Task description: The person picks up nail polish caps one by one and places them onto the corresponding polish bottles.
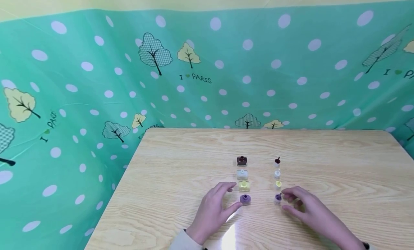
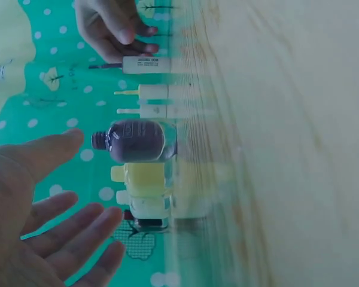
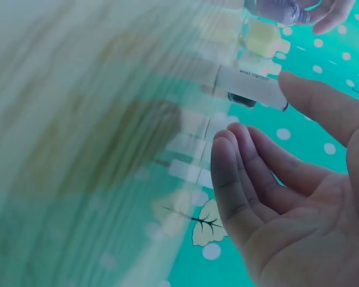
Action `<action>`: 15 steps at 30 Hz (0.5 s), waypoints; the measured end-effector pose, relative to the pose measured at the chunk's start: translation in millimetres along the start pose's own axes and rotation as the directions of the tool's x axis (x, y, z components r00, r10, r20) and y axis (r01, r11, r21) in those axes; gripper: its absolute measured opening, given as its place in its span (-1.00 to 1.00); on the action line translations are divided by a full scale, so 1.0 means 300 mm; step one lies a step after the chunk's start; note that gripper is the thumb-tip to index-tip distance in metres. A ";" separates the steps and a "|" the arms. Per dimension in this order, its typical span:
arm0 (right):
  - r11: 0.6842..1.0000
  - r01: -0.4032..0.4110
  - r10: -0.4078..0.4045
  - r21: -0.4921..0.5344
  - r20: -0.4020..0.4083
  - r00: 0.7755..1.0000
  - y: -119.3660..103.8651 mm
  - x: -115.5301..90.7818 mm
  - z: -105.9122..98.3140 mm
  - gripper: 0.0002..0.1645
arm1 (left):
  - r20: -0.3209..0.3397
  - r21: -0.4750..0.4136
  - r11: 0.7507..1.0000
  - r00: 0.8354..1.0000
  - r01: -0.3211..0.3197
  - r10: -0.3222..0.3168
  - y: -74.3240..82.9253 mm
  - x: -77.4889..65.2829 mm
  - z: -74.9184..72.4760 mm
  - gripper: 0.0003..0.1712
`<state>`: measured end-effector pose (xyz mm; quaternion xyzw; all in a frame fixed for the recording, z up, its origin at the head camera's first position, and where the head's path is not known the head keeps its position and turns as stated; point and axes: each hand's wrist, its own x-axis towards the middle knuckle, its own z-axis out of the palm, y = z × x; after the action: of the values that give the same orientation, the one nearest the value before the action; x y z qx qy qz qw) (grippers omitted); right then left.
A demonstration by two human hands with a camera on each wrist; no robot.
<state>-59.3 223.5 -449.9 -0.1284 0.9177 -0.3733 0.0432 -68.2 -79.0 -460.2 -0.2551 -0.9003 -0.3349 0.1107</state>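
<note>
Uncapped nail polish bottles stand in a column: a dark one (image 1: 242,161) farthest, then a white one (image 1: 242,175), a yellow one (image 1: 244,186) and a purple one (image 1: 245,199) nearest. Their white caps form a second column to the right, brushes pointing up, with the purple-brushed cap (image 1: 277,199) nearest. My left hand (image 1: 213,208) is spread around the left side of the purple bottle, holding nothing. Fingers loosely bent, my right hand (image 1: 305,205) is just right of the purple-brushed cap; whether the thumb (image 3: 314,98) touches a cap, I cannot tell.
Beyond the purple-brushed cap are the yellow-brushed cap (image 1: 278,184), the white-brushed cap (image 1: 277,174) and the dark-brushed cap (image 1: 277,161). All stand on a wood-grain table (image 1: 181,153). A green dotted cloth (image 1: 226,63) hangs behind the table and along its left.
</note>
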 end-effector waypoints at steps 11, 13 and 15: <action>0.995 -0.035 0.023 0.089 0.134 0.991 0.017 0.017 0.006 -0.55 | 0.140 -0.055 0.986 0.979 0.155 -0.146 -0.015 0.013 0.034 -0.50; 0.994 -0.055 0.039 0.099 0.156 0.987 0.017 0.025 0.008 -0.56 | 0.155 -0.053 0.985 0.975 0.167 -0.157 -0.020 0.016 0.040 -0.52; 0.994 -0.048 0.032 0.101 0.157 0.987 0.018 0.032 0.011 -0.59 | 0.166 -0.052 0.982 0.971 0.181 -0.170 -0.024 0.020 0.045 -0.55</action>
<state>-69.1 222.3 -455.9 -0.1363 0.8931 -0.4089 0.1288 -77.4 -72.5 -472.0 -0.2044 -0.9135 -0.3517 -0.0008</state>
